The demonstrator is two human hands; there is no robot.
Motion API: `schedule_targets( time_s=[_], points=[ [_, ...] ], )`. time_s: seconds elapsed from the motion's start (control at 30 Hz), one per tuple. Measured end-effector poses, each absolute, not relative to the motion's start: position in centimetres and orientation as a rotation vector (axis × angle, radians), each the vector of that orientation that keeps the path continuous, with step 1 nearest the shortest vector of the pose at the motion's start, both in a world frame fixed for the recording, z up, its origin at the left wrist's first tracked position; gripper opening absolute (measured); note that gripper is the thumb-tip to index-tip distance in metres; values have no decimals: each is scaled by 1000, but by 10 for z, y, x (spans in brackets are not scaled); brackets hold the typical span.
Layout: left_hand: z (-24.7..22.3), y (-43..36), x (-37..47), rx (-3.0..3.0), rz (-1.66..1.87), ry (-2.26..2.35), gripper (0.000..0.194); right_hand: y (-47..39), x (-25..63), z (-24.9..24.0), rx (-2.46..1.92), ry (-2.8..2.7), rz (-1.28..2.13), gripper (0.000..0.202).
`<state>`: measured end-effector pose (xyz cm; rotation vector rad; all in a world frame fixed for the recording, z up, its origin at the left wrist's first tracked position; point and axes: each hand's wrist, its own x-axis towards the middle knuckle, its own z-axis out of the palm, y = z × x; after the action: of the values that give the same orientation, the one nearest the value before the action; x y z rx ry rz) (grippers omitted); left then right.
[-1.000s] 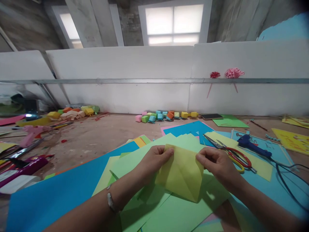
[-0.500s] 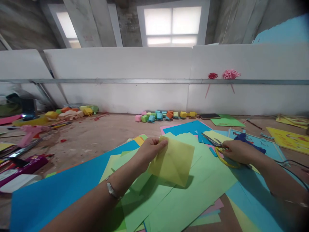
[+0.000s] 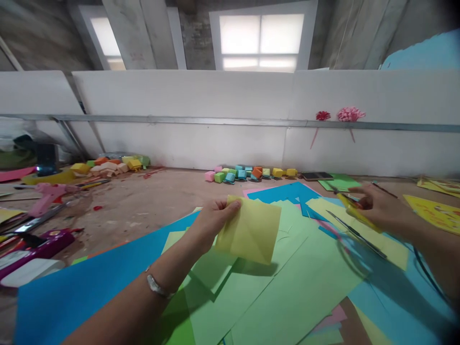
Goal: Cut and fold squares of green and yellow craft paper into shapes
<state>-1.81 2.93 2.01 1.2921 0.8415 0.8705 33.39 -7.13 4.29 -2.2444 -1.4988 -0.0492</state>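
My left hand (image 3: 220, 221) pinches a square of yellow paper (image 3: 253, 232) by its upper left edge, thumb on top. Faint diagonal creases show on the square, which is held above pale green sheets (image 3: 294, 282). At the right, my right hand (image 3: 379, 206) is closed around yellow-handled scissors (image 3: 354, 211), slightly blurred and seen nearly edge-on, their tip pointing up and left. Below that hand, a slim dark metal tool (image 3: 359, 235) with a pointed end lies across a pale yellow sheet (image 3: 393, 251); its exact kind is unclear.
Large blue sheets (image 3: 108, 268) spread to the left. Small folded paper cubes (image 3: 257, 173) line the wall, near a dark phone (image 3: 316, 176). More paper pieces (image 3: 108, 168) sit at the back left. A pink glue gun (image 3: 46, 195) and purple device (image 3: 46, 251) are at the left edge.
My right hand has lifted and moved right with the scissors, turning them. The slim metal tool now shows on the paper. My left hand and the yellow square have shifted slightly left and up.
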Motion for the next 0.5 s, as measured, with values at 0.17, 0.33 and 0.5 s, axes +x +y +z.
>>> schedule_targets(
  time_s=[0.17,0.33,0.5],
  points=[
    [16,31,-16,1296,894,873,49,-58,298,44,-1700,-1577,423,23],
    [16,34,-16,1338,942,997,50,-40,274,2,-1346,-1880,596,55],
    [14,44,-19,1446,1072,1097,49,-42,266,-38,-1415,-1771,234,40]
  ],
)
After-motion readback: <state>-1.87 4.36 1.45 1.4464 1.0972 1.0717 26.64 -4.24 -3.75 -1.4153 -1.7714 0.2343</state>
